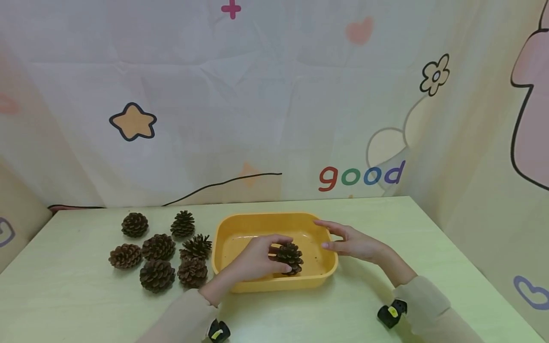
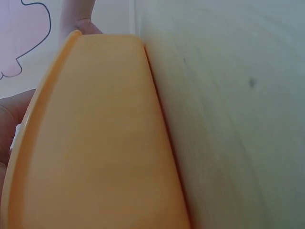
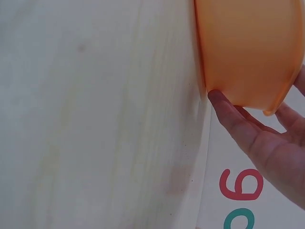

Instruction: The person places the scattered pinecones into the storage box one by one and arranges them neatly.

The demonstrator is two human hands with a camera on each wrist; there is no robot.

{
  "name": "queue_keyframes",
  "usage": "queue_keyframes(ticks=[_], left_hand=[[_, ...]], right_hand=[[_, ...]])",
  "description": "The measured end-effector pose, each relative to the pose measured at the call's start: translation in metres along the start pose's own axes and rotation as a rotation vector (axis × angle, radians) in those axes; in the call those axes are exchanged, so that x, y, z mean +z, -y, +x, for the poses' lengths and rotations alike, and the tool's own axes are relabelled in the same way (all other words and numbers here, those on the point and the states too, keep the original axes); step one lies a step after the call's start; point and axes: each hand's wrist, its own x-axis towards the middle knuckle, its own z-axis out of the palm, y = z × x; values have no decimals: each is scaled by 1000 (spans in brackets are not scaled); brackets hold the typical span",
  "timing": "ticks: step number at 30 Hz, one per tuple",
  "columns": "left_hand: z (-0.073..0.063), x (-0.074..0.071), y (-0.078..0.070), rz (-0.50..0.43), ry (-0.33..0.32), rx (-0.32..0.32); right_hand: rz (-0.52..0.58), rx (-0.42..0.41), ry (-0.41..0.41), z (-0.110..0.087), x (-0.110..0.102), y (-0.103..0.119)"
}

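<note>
Here, pinecone (image 1: 290, 257) in left hand (image 1: 259, 257).

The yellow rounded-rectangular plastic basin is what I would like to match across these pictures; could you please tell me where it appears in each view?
Head: the yellow rounded-rectangular plastic basin is centred side to side, below mid-height.
Left wrist: the basin fills the left-centre, reaching the bottom edge.
Right wrist: the basin is at upper right, cut off by the top edge.
Shared landmark: the pale green tabletop under it.

Pale table (image 1: 300, 314), printed backdrop (image 1: 257, 109) behind: star (image 1: 133, 122), flower (image 1: 435, 76), word "good" (image 1: 362, 177).
</note>
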Motion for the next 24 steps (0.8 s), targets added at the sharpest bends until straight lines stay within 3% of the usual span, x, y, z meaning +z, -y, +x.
queue_keyframes(ticks=[24], left_hand=[[29, 34, -14, 228, 58, -7]], right_hand=[[-53, -97, 21, 2, -1, 1]])
